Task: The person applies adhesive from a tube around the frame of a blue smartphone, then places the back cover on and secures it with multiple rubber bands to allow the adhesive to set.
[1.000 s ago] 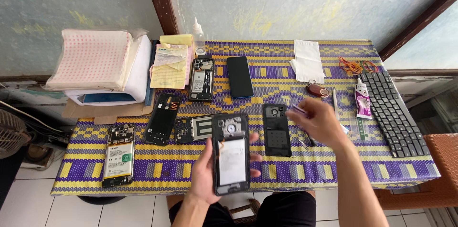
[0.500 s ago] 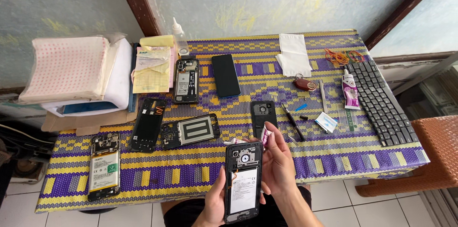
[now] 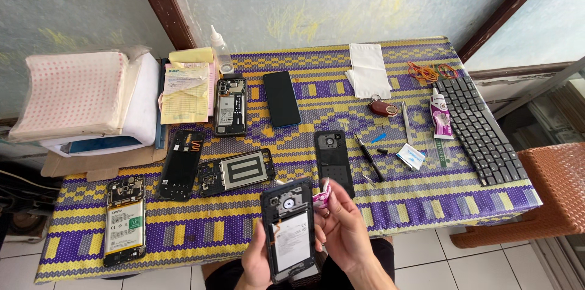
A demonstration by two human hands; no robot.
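My left hand (image 3: pixel 256 264) grips an opened phone (image 3: pixel 287 231) with its back off, held upright near the table's front edge; its white battery and camera ring face me. My right hand (image 3: pixel 343 224) is beside the phone's right side and pinches a small pink and white piece (image 3: pixel 322 195) at its upper corner. A black back cover (image 3: pixel 333 161) lies on the mat just beyond my right hand.
Several dismantled phones (image 3: pixel 230 105) and frames (image 3: pixel 236 172) lie across the patterned mat (image 3: pixel 426 195). A black keyboard (image 3: pixel 479 128), glue tube (image 3: pixel 440 117), rubber bands (image 3: pixel 432 72), white cloth (image 3: pixel 368 70), black screwdriver (image 3: pixel 368 157) and paper stacks (image 3: pixel 73 95) sit around.
My right hand came back from the right side of the table to the held phone, bringing a small pink and white piece. The phone now stays near the table's front edge.
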